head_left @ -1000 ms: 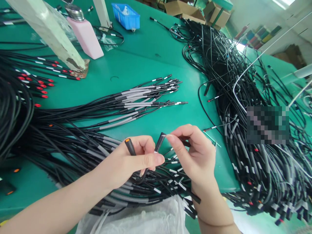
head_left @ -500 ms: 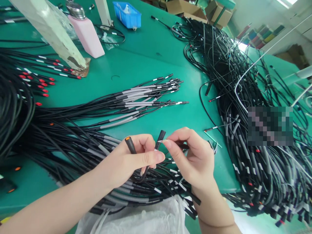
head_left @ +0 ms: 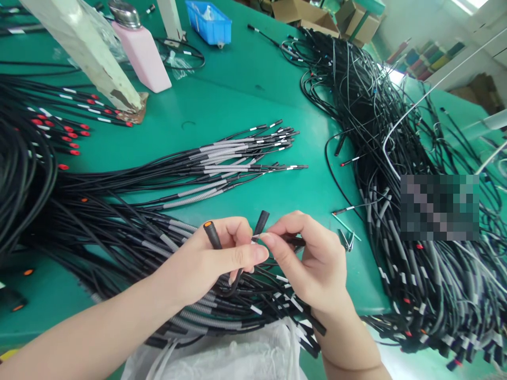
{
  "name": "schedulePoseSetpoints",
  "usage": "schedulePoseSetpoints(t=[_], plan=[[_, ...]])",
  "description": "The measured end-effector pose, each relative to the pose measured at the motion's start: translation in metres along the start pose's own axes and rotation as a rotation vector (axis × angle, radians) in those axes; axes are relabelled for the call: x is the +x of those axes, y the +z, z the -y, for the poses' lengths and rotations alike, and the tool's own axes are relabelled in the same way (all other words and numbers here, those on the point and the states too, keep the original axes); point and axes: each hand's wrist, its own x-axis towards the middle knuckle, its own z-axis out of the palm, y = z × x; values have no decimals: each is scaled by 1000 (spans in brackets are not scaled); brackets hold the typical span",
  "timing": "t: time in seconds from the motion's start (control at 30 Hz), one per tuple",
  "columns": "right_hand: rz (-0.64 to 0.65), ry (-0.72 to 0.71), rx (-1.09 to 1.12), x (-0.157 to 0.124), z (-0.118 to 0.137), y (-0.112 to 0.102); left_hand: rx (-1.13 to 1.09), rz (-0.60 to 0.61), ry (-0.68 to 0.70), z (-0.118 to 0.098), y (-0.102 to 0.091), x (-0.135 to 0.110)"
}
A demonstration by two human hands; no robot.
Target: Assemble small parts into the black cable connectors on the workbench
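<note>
My left hand [head_left: 225, 253] is closed around a black cable [head_left: 237, 282]. Between its thumb and fingers, the cable's black sleeved end [head_left: 261, 220] points up. An orange-faced connector [head_left: 212, 235] sticks out on the other side of this hand. My right hand [head_left: 311, 258] is closed in a pinch, thumb against forefinger, on a thin pale pointed piece [head_left: 256, 237] that reaches the sleeve beside my left thumb. Something dark [head_left: 295, 240] lies under the right fingers, mostly hidden; I cannot tell whether it joins the pale piece.
Bundled black cables with grey corrugated sleeves [head_left: 225, 153] lie on the green table [head_left: 237, 95]. A large cable heap [head_left: 368, 116] fills the right. Behind are a pink pump bottle [head_left: 142, 58], a blue bin [head_left: 209, 24] and a white post [head_left: 87, 58]. A small metal tool [head_left: 348, 240] lies right.
The pale pointed piece and my right fingertips have moved slightly down along the sleeve, closer to my left thumb. My left hand keeps its hold almost unchanged.
</note>
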Motion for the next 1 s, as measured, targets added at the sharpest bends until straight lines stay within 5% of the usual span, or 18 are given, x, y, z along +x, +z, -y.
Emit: schedulePoseSetpoints(t=[0.47, 0.7, 1.0], plan=[[74, 20, 112, 0, -1, 1, 0, 2, 18, 0, 0, -1], [-54, 48, 56, -2, -3, 2, 6, -7, 27, 1, 0, 1], [-23, 3, 20, 0, -2, 2, 3, -17, 19, 2, 0, 1]])
